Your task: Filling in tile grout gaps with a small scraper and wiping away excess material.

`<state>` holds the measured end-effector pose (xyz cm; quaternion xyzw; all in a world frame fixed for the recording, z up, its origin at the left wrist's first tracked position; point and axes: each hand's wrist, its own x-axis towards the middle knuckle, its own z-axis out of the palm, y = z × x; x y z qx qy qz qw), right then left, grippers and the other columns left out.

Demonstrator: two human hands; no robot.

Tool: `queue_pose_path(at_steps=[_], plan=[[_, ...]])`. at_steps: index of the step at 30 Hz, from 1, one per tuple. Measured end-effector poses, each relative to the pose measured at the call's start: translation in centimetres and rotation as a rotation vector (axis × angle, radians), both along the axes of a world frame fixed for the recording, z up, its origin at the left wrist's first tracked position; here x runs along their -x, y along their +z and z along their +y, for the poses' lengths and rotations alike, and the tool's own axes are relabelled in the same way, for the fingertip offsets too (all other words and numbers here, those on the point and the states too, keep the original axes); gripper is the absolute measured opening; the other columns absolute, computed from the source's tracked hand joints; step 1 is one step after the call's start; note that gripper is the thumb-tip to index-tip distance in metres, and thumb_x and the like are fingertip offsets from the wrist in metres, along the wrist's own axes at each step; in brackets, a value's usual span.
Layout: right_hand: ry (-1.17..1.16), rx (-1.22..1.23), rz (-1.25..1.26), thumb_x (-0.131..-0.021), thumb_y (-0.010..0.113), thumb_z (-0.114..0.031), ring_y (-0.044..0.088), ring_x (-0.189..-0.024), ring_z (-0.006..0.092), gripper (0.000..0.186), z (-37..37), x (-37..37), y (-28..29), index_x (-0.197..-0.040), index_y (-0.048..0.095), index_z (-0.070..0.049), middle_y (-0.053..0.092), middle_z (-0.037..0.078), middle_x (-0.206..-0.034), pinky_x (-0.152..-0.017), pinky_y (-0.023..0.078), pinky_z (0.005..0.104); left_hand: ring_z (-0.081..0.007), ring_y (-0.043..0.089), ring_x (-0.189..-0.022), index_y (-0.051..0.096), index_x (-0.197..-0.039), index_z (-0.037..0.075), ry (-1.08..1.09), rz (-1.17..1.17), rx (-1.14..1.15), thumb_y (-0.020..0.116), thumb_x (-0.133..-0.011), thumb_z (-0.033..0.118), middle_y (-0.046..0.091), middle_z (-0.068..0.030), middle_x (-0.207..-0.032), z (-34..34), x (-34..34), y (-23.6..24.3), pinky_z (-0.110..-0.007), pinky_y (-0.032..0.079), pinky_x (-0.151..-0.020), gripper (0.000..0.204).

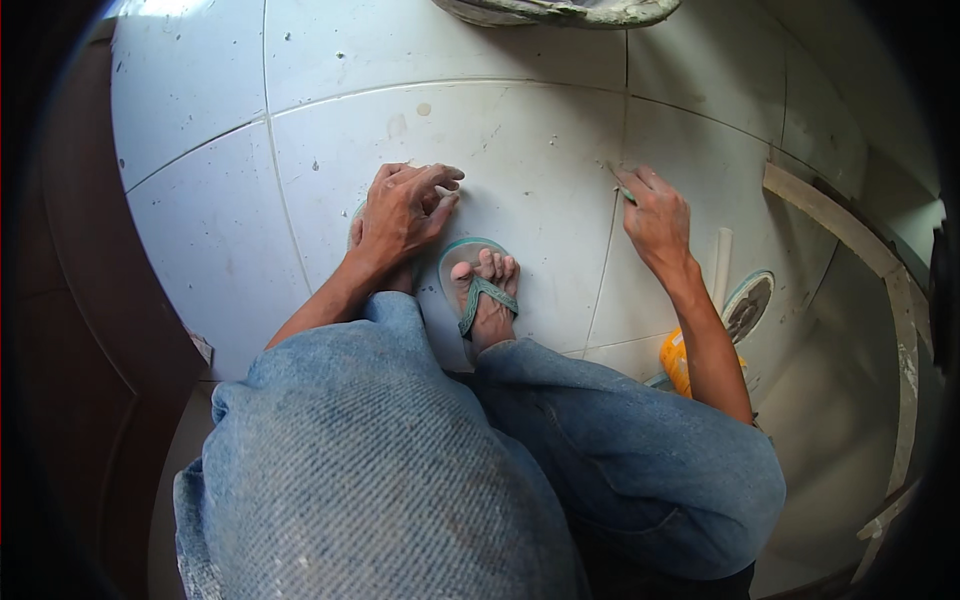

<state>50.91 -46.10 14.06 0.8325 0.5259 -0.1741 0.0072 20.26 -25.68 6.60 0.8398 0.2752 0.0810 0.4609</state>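
Note:
I squat on white floor tiles [540, 130] with narrow joints. My right hand [657, 215] is closed round a small thin tool [627, 190], greenish where it shows at the fingers. The tool's tip points at the joint line between two tiles; most of it is hidden in the fist. My left hand [405, 212] rests above my left foot, fingers curled together. A whitish bit [446, 193] shows between its fingertips, too small to name. Under my right foot is a sandal [470, 300] with a green strap.
Beside my right forearm lie an orange-yellow package [676, 362], a pale tube [723, 262] and a round grey-centred object [749, 307]. Wooden strips [835, 220] run along the right side. A plaster-caked container rim [560, 12] is at the far edge; a dark brown door-like panel [75, 300] stands left.

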Motion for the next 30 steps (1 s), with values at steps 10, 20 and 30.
queue_pose_path(at_steps=[10,20,30], plan=[[-0.167,-0.094,-0.125,-0.097,0.070,-0.012,0.074,-0.093,0.0443,0.017,-3.4,1.5,-2.1,-0.107,0.077,0.000,0.075,0.022,-0.103,-0.082,0.061,0.0488,-0.0209,0.074,-0.091,0.076,-0.119,0.015,-0.001,0.060,-0.037,0.081,-0.092,0.018,0.080,-0.0012,-0.092,0.1,-0.1,-0.4,-0.039,0.049,-0.097,0.028],[-0.004,-0.096,-0.366,-0.086,0.072,-0.003,0.076,-0.097,0.0320,0.045,-2.7,4.2,-5.0,-0.131,0.073,-0.007,0.073,0.013,-0.117,-0.078,0.064,0.0434,-0.0226,0.074,-0.085,0.078,-0.119,0.017,0.103,0.120,-0.001,0.076,-0.100,0.021,0.080,-0.0025,-0.089,0.0,-0.7,-0.6,-0.038,0.051,-0.092,0.019],[-0.066,-0.179,-0.288,-0.084,0.071,-0.002,0.074,-0.098,0.0355,0.046,-0.8,-2.7,-2.0,-0.128,0.076,-0.013,0.072,0.012,-0.112,-0.083,0.064,0.0467,-0.0128,0.071,-0.066,0.078,-0.124,0.018,0.125,0.047,-0.025,0.080,-0.090,0.013,0.083,0.0018,-0.111,0.1,-0.8,-1.1,-0.034,0.053,-0.092,0.034]])
